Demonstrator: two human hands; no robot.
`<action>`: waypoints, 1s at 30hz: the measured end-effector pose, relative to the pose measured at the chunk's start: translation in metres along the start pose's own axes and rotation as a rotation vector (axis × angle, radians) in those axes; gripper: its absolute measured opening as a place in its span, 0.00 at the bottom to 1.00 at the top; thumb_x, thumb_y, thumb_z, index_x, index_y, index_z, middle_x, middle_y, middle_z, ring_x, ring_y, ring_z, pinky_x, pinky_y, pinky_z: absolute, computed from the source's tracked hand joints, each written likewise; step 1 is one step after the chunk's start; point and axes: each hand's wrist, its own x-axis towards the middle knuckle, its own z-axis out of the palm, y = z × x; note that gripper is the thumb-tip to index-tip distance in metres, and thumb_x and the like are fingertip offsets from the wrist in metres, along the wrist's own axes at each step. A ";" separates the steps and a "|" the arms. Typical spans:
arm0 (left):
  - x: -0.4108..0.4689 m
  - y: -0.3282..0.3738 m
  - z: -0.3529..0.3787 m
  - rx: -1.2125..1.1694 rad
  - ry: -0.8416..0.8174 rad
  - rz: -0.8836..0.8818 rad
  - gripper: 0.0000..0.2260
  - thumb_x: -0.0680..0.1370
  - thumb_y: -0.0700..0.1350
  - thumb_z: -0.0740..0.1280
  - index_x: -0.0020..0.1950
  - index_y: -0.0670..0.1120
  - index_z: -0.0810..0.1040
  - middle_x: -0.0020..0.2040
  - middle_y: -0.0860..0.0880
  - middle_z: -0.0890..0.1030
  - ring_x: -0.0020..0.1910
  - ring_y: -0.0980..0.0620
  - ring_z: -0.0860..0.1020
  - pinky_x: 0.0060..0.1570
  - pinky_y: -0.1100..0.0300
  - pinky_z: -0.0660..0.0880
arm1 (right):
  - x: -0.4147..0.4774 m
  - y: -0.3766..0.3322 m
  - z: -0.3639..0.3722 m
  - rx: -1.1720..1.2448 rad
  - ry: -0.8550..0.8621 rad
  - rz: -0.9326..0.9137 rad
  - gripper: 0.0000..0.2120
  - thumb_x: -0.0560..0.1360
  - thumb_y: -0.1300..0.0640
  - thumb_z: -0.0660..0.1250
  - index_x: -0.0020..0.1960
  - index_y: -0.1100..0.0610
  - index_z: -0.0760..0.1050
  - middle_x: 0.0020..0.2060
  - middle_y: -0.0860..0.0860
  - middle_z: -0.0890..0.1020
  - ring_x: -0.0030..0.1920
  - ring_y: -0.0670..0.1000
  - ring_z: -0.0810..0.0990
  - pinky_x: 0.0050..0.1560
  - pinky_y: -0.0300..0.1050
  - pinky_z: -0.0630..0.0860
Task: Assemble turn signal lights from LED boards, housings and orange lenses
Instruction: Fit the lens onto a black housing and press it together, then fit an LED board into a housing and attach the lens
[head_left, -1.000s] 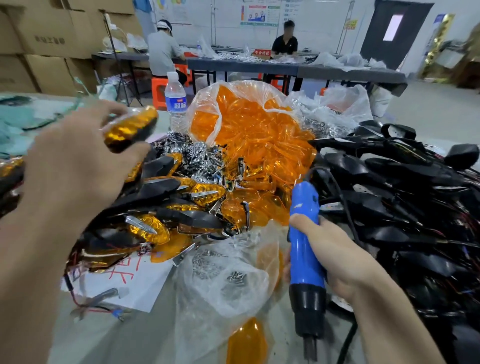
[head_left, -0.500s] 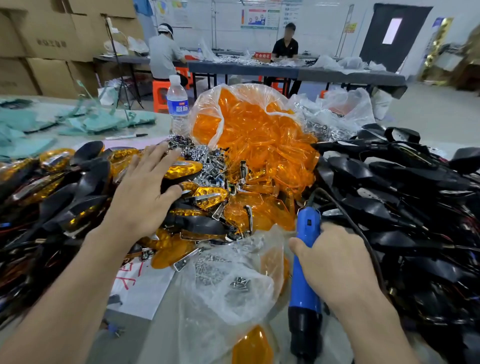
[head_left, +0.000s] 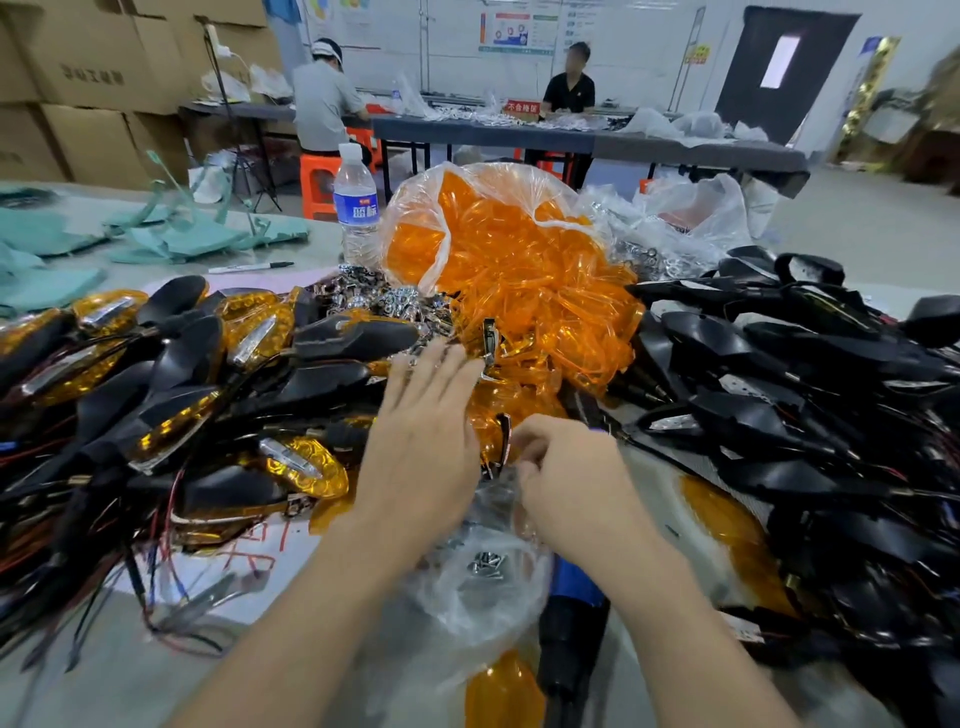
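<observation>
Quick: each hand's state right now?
Left hand: open, fingers straight.
Right hand: fingers curled by the clear bag; grip cannot be told.

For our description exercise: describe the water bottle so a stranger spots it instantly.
Find the big clear bag of orange lenses mid-table. Just left of it stands the water bottle. Alone among the parts, it is upright, white-capped, blue-labelled.

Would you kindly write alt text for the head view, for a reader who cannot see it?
A person's left hand, fingers straight, and right hand, fingers curled, reach into orange lenses spilling from a clear bag. Assembled amber lights lie heaped at left, black housings at right.
</observation>
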 end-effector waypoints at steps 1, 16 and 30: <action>-0.004 -0.001 0.006 0.026 -0.036 0.000 0.25 0.82 0.44 0.64 0.80 0.47 0.67 0.81 0.47 0.68 0.83 0.48 0.59 0.83 0.47 0.48 | 0.007 -0.003 0.004 -0.021 0.017 -0.008 0.07 0.80 0.54 0.65 0.53 0.45 0.81 0.44 0.45 0.84 0.42 0.46 0.82 0.47 0.49 0.83; -0.012 -0.016 0.015 0.087 0.115 0.050 0.07 0.72 0.41 0.77 0.47 0.52 0.89 0.35 0.53 0.86 0.35 0.50 0.84 0.55 0.56 0.78 | 0.041 -0.013 0.004 -0.366 -0.196 -0.251 0.19 0.79 0.44 0.66 0.69 0.43 0.78 0.61 0.49 0.83 0.65 0.54 0.75 0.67 0.54 0.68; -0.024 0.021 -0.001 -0.591 -0.003 -0.378 0.26 0.79 0.62 0.66 0.77 0.59 0.71 0.49 0.69 0.82 0.45 0.71 0.80 0.49 0.69 0.73 | -0.009 0.006 -0.009 0.814 0.324 0.166 0.10 0.81 0.59 0.67 0.52 0.46 0.83 0.36 0.49 0.87 0.34 0.48 0.87 0.37 0.45 0.84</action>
